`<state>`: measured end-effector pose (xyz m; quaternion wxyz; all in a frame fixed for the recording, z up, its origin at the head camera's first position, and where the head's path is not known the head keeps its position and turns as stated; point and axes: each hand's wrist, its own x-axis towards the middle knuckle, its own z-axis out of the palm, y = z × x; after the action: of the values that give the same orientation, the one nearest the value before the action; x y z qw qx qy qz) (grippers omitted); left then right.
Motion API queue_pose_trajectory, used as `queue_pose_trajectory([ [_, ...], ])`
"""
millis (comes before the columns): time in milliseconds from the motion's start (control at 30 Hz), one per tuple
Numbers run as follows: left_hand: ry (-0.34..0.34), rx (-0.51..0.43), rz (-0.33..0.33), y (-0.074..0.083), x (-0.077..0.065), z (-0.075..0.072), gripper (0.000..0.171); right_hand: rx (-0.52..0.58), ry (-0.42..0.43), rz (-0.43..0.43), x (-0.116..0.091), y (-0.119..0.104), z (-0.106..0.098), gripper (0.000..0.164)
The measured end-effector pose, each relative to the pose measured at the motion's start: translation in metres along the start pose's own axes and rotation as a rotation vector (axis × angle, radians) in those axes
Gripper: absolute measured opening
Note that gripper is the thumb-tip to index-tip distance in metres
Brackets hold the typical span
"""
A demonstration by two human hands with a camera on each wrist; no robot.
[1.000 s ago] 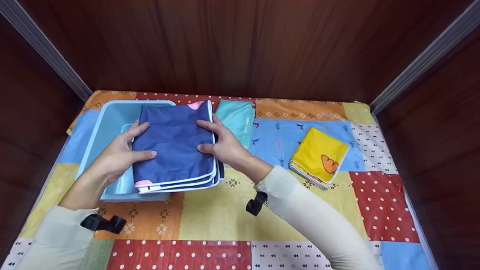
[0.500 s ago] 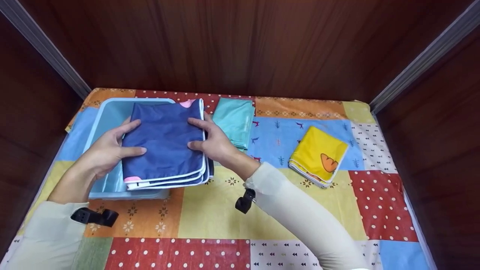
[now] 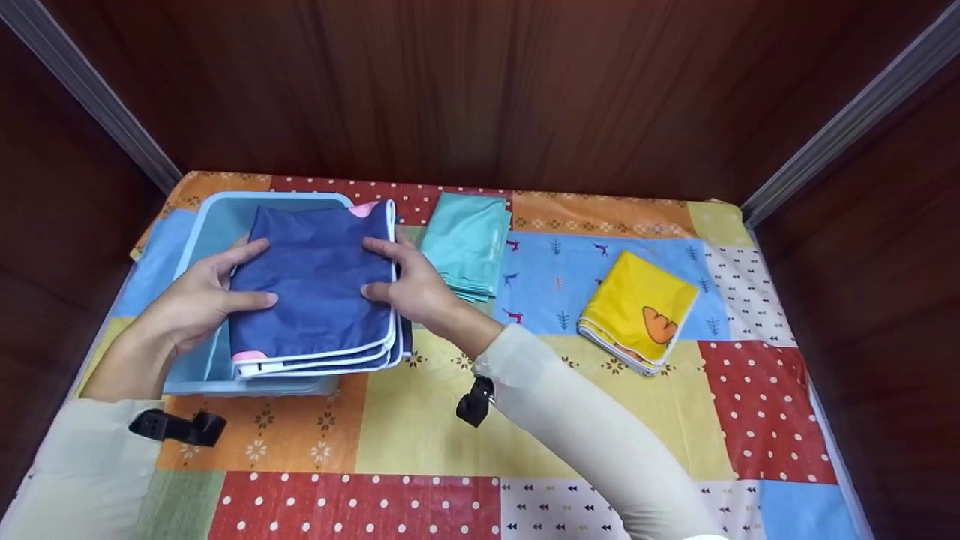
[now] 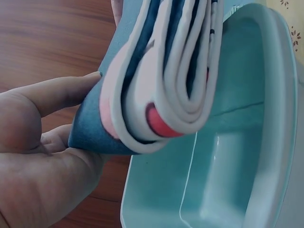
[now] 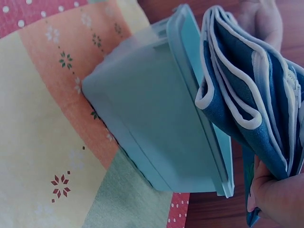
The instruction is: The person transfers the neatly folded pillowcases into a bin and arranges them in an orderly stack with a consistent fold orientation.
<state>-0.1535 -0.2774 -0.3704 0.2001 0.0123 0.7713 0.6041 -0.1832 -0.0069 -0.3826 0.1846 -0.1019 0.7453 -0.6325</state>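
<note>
A navy blue folded cloth point(image 3: 315, 281) with white piping and pink patches is held between both hands, over the light blue plastic bin point(image 3: 214, 225). At its left edge my left hand point(image 3: 196, 298) grips it, thumb and a finger on top. On the opposite edge my right hand point(image 3: 421, 291) grips it the same way. The other fingers are mostly hidden beneath. In the left wrist view, the cloth's thick layered folds point(image 4: 166, 71) hang above the open bin point(image 4: 232, 175). From the right wrist, the folds point(image 5: 251, 80) show above the bin's rim point(image 5: 202, 109).
A folded teal cloth point(image 3: 469, 244) lies right of the bin. Farther right is a folded yellow cloth point(image 3: 637, 311) with a carrot-coloured print. A patchwork tablecloth point(image 3: 427, 435) covers the table; dark wood panels point(image 3: 480, 90) enclose the back and sides.
Both hands have carried the navy cloth leftward, farther over the bin, uncovering more of the teal cloth. The grip looks the same.
</note>
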Motion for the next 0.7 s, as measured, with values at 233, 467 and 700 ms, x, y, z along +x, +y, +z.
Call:
queue_pose_trajectory([
  [233,0.002,0.041,-0.022,0.001,0.000,-0.008,0.088,-0.021,0.009,0.010,0.003,-0.003,0.007,0.065],
  [467,-0.010,0.026,-0.038,-0.005,0.000,-0.017,0.090,-0.021,0.028,0.006,0.006,-0.002,0.015,0.065],
  [700,-0.006,-0.029,-0.017,-0.013,-0.002,-0.026,0.089,-0.070,0.011,0.007,0.010,-0.004,0.024,0.065],
])
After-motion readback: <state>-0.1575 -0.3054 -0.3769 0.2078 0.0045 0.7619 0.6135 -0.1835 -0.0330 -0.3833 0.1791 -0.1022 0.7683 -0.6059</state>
